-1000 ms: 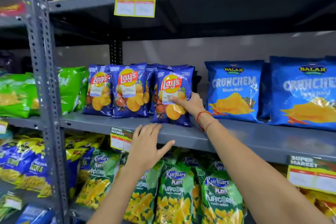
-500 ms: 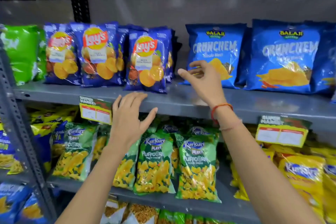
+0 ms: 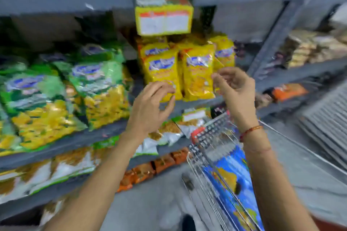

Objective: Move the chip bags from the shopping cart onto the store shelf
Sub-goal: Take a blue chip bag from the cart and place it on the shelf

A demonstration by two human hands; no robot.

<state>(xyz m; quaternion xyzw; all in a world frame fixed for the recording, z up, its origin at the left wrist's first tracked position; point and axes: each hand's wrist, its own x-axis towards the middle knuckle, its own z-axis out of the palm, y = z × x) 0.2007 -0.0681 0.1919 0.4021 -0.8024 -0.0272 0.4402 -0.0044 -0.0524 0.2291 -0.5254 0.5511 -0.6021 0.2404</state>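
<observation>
Left hand (image 3: 150, 107): empty, grip loose, fingers curled and spread, raised in front of the shelf edge (image 3: 105, 133).
Right hand (image 3: 234, 88): empty, fingers half curled, grip slack, above the cart.
Chip bags (image 3: 228, 172): blue, lying inside the wire shopping cart (image 3: 208, 137), lower right.
Shelf stock: yellow snack bags (image 3: 199, 73) upright behind both hands; green bags (image 3: 97, 88) to the left.

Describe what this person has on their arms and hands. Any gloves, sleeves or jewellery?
No gloves and no sleeves in view: both forearms are bare down to the bottom of the picture. The left hand wears nothing that shows, no ring or watch. On the wrist below the right hand sits a thin red-orange thread band, with a fainter, paler thread just below it. The picture is blurred, so finer details cannot be told.
</observation>
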